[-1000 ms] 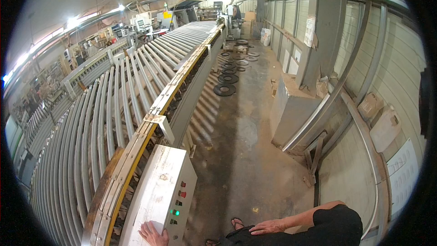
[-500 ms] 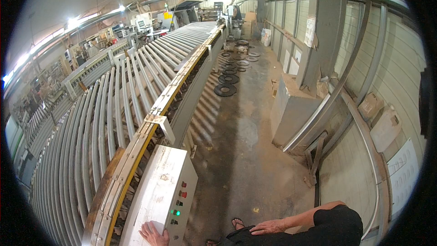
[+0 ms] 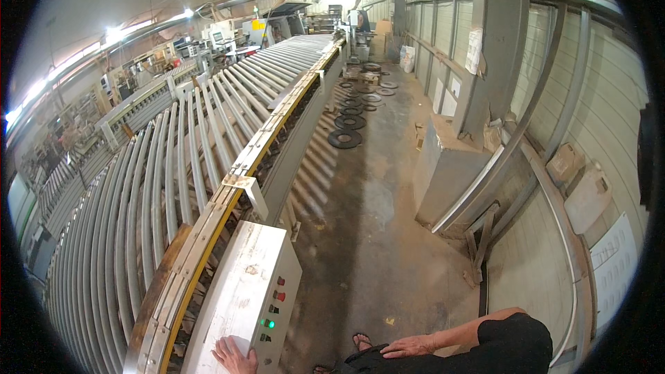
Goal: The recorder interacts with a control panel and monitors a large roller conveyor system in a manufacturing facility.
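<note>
My left hand [image 3: 235, 356] lies with fingers spread on the near end of a scuffed white control box [image 3: 239, 277]. The box's right side carries red buttons [image 3: 279, 296], dark knobs and a lit green button [image 3: 269, 323]; my fingers are apart from them. My right hand [image 3: 410, 346] rests on black cloth [image 3: 367, 360] over my leg, its fingers stretched out and holding nothing. Beside my left hand, past the box, runs a roller conveyor [image 3: 180, 159] with a yellow-edged rail [image 3: 228, 216].
Several dark ring-shaped discs [image 3: 344, 138] lie on the floor along the conveyor. A grey pillar [image 3: 493, 48] on a block base [image 3: 443, 173] stands at the right. Plastic jugs [image 3: 589, 199] sit by the wall. My sandalled foot [image 3: 361, 341] is on the dusty floor.
The view has shifted very slightly. Both hands stay where they were, the left on the control box and the right on my leg.
</note>
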Motion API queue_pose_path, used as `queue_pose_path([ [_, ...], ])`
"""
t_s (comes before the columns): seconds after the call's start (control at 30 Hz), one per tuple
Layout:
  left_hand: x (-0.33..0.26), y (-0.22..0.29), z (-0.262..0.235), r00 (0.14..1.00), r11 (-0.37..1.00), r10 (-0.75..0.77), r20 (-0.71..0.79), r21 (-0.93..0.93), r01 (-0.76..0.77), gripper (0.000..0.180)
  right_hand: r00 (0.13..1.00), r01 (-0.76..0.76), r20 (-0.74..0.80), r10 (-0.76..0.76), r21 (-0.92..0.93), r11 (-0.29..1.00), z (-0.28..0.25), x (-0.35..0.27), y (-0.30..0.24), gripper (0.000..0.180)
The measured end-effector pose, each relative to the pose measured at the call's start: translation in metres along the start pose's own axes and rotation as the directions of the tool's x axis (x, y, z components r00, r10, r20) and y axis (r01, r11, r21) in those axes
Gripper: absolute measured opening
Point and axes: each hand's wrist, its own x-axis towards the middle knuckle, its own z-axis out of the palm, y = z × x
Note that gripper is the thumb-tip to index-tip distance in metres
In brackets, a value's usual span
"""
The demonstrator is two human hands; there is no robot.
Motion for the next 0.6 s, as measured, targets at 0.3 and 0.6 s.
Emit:
queue_pose_path([
  [0.3, -0.001, -0.002, 0.002, 1.000, 0.999, 0.000, -0.024, -0.033, -0.001, 0.076, 1.000, -0.016, 0.008, 0.017, -0.036, 0.999, 0.000, 0.000, -0.003, 0.069],
  [0.6, -0.001, 0.000, -0.002, 1.000, 1.000, 0.005, -0.017, -0.024, -0.006, 0.076, 0.999, -0.038, 0.039, 0.037, 0.021, 0.999, 0.002, -0.002, 0.003, 0.068],
])
